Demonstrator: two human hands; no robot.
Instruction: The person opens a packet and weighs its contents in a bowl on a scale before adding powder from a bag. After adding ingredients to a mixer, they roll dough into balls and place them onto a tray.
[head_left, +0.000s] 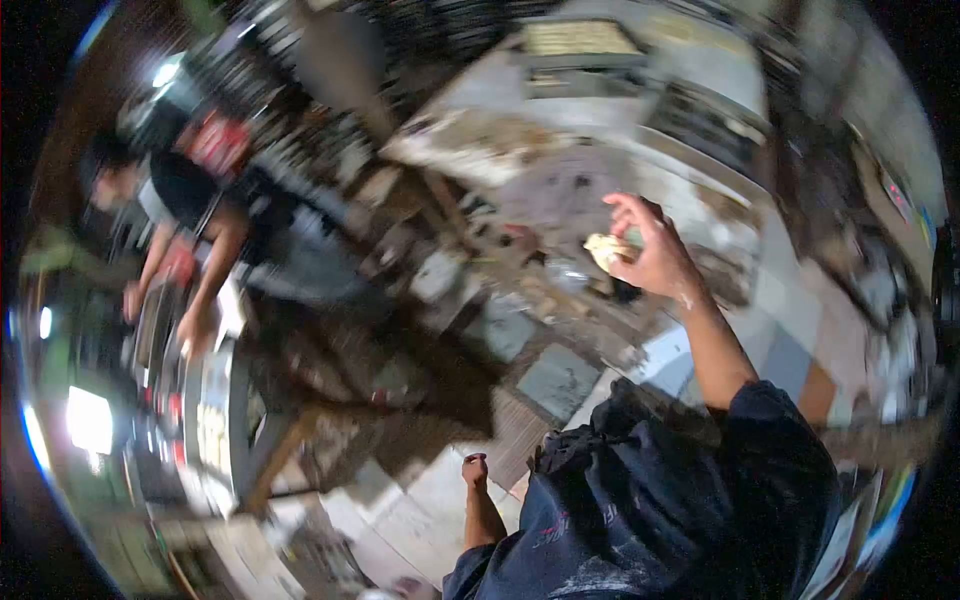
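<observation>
Raised over the cluttered floor area, my right hand (655, 250) pinches a pale, creamy lump (608, 250) that looks like a piece of dough. Its thumb and some fingers are around the lump, and the upper fingers stick out. White smears mark the wrist. Low beside my body, my left hand (475, 468) hangs with its fingers curled closed above the tiles. Whether anything is inside it is hidden. Beyond the right hand lies a round greyish surface (555, 190), blurred by motion.
A table (480, 95) at the back bears a tray of pale pieces (580, 40) and a dark tray (705, 125). On the left, another person (185, 190) leans over a tray of pale pieces (213, 420). Tiles (430, 520) cover the floor.
</observation>
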